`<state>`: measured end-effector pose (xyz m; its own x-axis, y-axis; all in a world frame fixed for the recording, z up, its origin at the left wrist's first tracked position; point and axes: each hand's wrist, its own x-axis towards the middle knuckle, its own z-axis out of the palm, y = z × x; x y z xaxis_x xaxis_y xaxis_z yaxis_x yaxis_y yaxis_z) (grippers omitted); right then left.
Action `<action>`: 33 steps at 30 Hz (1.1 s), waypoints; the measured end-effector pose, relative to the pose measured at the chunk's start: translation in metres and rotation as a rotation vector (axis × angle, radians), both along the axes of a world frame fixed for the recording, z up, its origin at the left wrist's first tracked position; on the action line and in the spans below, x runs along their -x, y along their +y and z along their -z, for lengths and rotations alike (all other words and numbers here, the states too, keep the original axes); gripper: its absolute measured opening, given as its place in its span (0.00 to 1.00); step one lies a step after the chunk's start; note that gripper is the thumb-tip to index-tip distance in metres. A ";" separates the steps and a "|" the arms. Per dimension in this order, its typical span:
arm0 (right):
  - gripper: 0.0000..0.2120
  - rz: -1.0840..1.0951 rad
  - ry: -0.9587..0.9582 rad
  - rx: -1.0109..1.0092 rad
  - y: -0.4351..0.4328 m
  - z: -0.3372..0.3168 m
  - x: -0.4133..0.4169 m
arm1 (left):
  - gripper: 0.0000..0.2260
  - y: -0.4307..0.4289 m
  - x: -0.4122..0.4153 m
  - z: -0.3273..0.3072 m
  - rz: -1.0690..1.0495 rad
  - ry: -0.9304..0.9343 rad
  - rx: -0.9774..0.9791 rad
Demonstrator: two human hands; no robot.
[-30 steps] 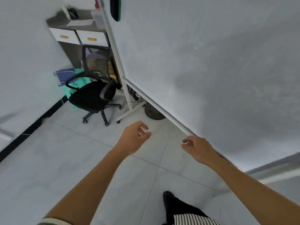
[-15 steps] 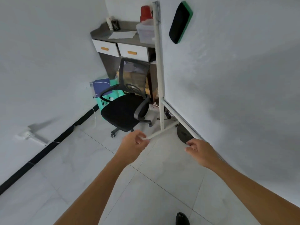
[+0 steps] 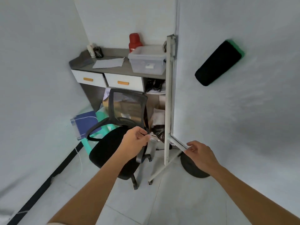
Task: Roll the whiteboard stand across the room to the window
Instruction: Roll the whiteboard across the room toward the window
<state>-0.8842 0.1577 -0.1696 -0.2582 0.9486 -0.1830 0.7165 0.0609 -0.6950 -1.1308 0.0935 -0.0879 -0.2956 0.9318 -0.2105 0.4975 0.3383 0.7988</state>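
The whiteboard [image 3: 235,111] fills the right side, with a black and green eraser [image 3: 218,64] stuck on it. Its white upright post [image 3: 168,95] runs down to a slanted leg ending in a caster [image 3: 150,181] on the tiled floor. My right hand [image 3: 200,154] has its fingers closed on the end of the tray rail [image 3: 177,142] along the board's lower edge. My left hand [image 3: 134,142] hovers left of the post in front of the chair, fingers loosely curled and holding nothing.
A black mesh office chair [image 3: 112,148] stands just left of the stand's leg. Behind it is a grey desk [image 3: 113,69] with a clear plastic box [image 3: 146,62] and a red container [image 3: 134,41]. A dark round object [image 3: 193,168] lies under the board. A green stool [image 3: 87,143] sits by the left wall.
My view has tilted up, bringing the desk and post top into sight. Both hands have risen toward the stand; the right hand has closed on the tray rail.
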 end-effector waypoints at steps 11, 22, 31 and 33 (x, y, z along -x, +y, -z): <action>0.18 0.181 0.077 -0.081 0.118 -0.032 0.092 | 0.31 0.231 0.051 -0.059 0.225 -0.188 -0.208; 0.19 0.310 -0.057 -0.100 0.220 -0.017 0.160 | 0.07 0.354 0.033 -0.062 0.658 -0.324 -0.105; 0.25 0.577 -0.225 -0.144 0.190 -0.016 0.180 | 0.18 0.329 0.046 -0.058 0.940 -0.365 -0.106; 0.26 0.652 -0.230 -0.143 0.170 -0.014 0.187 | 0.20 0.316 0.047 -0.056 1.000 -0.353 -0.124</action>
<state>-1.0715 0.3276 -0.1557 0.4011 0.9156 -0.0269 0.7656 -0.3512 -0.5390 -1.1780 0.4094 -0.0323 0.6740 0.7384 -0.0223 0.2384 -0.1889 0.9526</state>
